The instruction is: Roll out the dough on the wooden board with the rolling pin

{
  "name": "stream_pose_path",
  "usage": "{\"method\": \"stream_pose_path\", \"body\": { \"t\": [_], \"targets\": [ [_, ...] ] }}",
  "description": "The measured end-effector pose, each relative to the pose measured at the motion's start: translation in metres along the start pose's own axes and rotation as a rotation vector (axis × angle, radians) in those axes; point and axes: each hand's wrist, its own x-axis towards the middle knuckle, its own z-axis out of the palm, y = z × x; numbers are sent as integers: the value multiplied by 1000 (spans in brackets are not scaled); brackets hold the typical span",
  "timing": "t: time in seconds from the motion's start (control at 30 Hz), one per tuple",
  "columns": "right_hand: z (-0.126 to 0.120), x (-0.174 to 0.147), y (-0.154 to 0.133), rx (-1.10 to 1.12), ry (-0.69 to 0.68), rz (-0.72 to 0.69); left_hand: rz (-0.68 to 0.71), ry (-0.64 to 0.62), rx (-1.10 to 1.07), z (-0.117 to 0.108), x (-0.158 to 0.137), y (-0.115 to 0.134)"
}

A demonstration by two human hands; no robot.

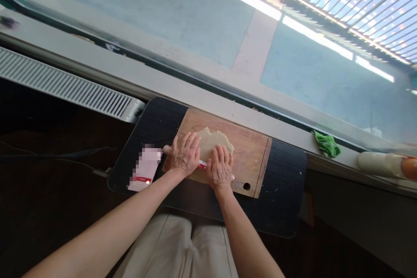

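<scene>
Dough [213, 140] lies flat on the wooden cutting board [250, 154], a rolling pin [202, 164] across its near part. Left hand [185, 154] and right hand [220, 167] rest atop the pin, neither grip curled closed, fingers outstretched; a green cloth [327, 144] lies right of the board.

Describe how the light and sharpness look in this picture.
In the head view, blown-out white streaks cross the upper right; the floor at lower left sinks into darkness; blocky pixelation hides edges of the pink item beside the cutting board; the left hand and right hand look fairly clear.
</scene>
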Motion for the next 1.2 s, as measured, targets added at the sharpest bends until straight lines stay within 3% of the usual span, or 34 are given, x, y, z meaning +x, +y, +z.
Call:
{"method": "stream_pose_path", "body": {
  "t": [0.13,0.37,0.63,0.97,1.2],
  "targets": [
    [-1,22,7,-2,-11,-17,-114,55,0,4,6,1],
    [-5,55,15,-18,-10,50,-113,61,-5,8,42,3],
    [1,5,-1,-20,-11,5,-53,-1,52,4,-7,-1],
    [-4,44,13,6,-17,-17,-97,20,27,4,31,5],
    [0,-6,3,-6,-36,-75,-68,3,49,2,-12,1]
  ]
}}
